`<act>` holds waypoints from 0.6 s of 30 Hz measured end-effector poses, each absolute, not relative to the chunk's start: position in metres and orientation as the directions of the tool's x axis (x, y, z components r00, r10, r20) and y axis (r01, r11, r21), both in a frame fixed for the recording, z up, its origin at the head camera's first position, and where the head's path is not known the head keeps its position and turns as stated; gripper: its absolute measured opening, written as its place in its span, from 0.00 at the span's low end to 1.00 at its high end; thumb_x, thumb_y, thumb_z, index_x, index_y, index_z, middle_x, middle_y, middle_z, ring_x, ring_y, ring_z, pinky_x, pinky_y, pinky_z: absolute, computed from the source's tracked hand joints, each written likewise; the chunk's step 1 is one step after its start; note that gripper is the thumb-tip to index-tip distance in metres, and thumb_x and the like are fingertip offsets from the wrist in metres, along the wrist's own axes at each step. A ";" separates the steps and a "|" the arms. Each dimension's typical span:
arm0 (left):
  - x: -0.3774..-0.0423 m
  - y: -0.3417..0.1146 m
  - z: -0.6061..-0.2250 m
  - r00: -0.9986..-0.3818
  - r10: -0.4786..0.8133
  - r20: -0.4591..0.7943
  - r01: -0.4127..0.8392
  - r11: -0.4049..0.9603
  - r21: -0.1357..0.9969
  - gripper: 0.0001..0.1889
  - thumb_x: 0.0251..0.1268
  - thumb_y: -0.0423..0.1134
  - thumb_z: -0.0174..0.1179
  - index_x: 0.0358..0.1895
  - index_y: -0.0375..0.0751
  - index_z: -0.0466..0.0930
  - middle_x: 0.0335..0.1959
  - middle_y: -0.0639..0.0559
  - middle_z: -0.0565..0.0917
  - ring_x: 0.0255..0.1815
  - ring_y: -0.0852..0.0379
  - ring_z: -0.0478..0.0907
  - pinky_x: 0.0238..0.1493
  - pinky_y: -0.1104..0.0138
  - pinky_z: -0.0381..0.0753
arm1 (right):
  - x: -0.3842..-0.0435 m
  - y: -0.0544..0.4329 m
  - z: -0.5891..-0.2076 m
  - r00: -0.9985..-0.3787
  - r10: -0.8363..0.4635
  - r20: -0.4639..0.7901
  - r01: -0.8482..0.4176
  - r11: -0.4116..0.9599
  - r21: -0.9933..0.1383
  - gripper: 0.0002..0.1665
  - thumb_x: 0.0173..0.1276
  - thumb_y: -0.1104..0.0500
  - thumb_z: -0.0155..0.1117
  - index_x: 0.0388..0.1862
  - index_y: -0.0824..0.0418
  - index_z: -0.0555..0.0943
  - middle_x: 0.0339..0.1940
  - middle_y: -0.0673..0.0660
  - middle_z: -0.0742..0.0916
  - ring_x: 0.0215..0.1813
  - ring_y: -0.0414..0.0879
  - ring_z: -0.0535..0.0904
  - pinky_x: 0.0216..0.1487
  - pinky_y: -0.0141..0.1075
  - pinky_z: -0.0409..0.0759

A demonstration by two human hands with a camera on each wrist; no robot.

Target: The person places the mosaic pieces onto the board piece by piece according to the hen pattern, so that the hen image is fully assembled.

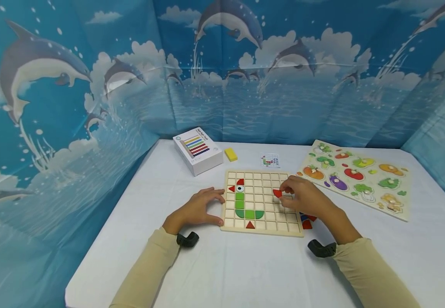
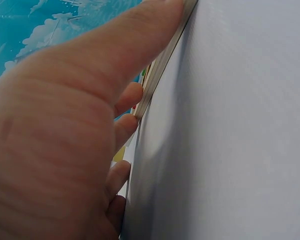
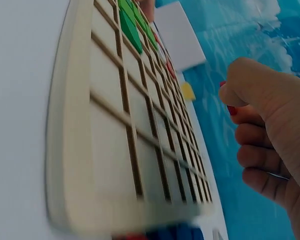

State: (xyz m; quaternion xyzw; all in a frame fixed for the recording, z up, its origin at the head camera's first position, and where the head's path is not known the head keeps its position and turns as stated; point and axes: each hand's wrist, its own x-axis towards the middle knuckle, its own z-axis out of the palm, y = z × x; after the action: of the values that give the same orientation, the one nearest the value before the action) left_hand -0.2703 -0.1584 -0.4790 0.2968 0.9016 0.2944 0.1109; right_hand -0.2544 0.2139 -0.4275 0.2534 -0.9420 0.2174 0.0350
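A wooden grid board lies on the white table. On its left side sit several coloured tiles: a round eye tile, green square tiles, green curved tiles and red triangles. My left hand rests at the board's left edge, its fingers spread and fingertips touching the rim. Over the board's right half, my right hand pinches a red tile between thumb and fingers. In the right wrist view that red tile shows above the grid, mostly covered by the fingertips.
Red and blue tiles lie by the board's right edge, partly under the right forearm. Behind the board are a white box, a yellow block and a pattern card. A vegetable puzzle board lies at the right.
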 end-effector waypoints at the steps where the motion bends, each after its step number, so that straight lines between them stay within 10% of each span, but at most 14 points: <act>1: -0.270 -0.158 -0.479 -0.800 0.600 -0.026 0.469 0.651 0.597 0.32 0.49 0.62 0.76 0.57 0.60 0.77 0.77 0.63 0.64 0.80 0.52 0.48 0.75 0.45 0.50 | -0.256 0.208 -0.427 -0.861 -0.479 0.172 -0.505 0.766 -0.398 0.15 0.61 0.57 0.75 0.43 0.61 0.83 0.37 0.51 0.81 0.39 0.47 0.76 0.42 0.43 0.81; 18: -0.272 -0.158 -0.481 -0.797 0.604 -0.020 0.479 0.651 0.589 0.32 0.50 0.60 0.77 0.58 0.59 0.77 0.77 0.62 0.64 0.80 0.51 0.48 0.76 0.45 0.49 | -0.272 0.149 -0.452 -0.818 -0.571 0.067 -0.515 0.676 -0.528 0.09 0.62 0.58 0.75 0.39 0.56 0.83 0.31 0.45 0.80 0.35 0.43 0.74 0.38 0.36 0.77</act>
State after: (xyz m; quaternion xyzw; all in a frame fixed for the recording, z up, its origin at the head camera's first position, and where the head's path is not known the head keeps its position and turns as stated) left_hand -0.2715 -0.1580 -0.4808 0.3000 0.9021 0.2909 0.1077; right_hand -0.2719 0.1495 -0.4516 0.2970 -0.9139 0.2719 -0.0517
